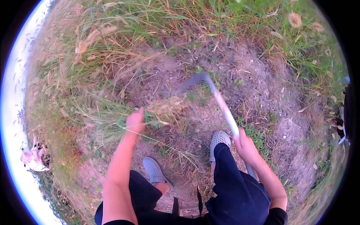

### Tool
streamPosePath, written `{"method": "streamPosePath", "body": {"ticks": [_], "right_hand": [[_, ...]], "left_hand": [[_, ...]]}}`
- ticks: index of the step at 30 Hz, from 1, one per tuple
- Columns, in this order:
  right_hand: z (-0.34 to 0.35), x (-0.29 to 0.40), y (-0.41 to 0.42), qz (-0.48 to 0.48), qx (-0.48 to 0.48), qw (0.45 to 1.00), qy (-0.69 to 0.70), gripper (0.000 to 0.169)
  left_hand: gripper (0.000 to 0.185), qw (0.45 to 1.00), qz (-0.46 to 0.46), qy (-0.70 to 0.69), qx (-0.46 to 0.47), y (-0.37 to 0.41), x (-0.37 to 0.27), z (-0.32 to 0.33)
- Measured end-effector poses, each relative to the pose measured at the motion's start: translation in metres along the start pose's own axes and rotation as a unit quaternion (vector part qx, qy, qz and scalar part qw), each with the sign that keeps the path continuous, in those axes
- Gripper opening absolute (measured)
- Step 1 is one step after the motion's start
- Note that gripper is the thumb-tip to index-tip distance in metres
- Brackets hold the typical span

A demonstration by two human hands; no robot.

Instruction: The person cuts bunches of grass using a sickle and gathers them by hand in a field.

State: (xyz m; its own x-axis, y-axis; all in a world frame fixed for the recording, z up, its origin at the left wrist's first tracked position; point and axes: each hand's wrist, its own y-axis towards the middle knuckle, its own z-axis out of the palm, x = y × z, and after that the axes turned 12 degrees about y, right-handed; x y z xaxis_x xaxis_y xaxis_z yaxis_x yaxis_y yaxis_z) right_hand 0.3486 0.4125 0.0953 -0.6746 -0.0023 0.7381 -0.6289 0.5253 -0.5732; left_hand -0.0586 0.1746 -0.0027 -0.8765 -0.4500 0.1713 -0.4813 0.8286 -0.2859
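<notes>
My left hand is closed around a bundle of cut grass, whose stalks fan out to the left and whose root ends point right. My right hand grips the pale handle of a sickle. The sickle's dark curved blade is blurred and points left, above and to the right of the grass bundle. Part of the handle shows again below my right hand, beside my knee.
Bare soil with dry stubble lies ahead and around my grey perforated clogs. Tall standing grass borders it ahead and on both sides. A person is at the far left edge. Dark and white shapes at the right edge are unclear.
</notes>
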Motion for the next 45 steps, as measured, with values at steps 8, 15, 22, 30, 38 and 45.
{"method": "streamPosePath", "body": {"ticks": [8, 15, 22, 30, 38, 45], "right_hand": [[0.081, 0.099, 0.238, -0.145, -0.148, 0.978, 0.014, 0.032], [0.128, 0.104, 0.236, -0.194, 0.145, 0.97, 0.026, 0.037], [0.111, 0.104, 0.195, -0.183, 0.109, 0.976, -0.046, 0.035], [0.106, 0.096, 0.249, -0.149, 0.021, 0.988, -0.043, 0.036], [0.04, -0.015, 0.06, -0.033, 0.046, 0.993, -0.099, 0.038], [0.012, -0.033, -0.04, 0.015, -0.043, 0.999, 0.003, 0.033]], "left_hand": [[0.043, 0.989, -0.024, 0.139, 0.036, 0.039, 0.027, -0.002], [0.1, 0.986, 0.014, 0.138, -0.097, 0.077, 0.016, -0.03], [0.084, 0.979, -0.188, -0.017, 0.082, 0.113, 0.03, -0.027], [0.028, 0.989, -0.136, 0.001, 0.049, 0.124, 0.035, -0.017], [0.03, 0.987, 0.089, -0.133, 0.035, 0.001, -0.003, -0.047], [0.038, 0.956, 0.172, -0.074, 0.227, -0.113, 0.024, -0.065]]}}
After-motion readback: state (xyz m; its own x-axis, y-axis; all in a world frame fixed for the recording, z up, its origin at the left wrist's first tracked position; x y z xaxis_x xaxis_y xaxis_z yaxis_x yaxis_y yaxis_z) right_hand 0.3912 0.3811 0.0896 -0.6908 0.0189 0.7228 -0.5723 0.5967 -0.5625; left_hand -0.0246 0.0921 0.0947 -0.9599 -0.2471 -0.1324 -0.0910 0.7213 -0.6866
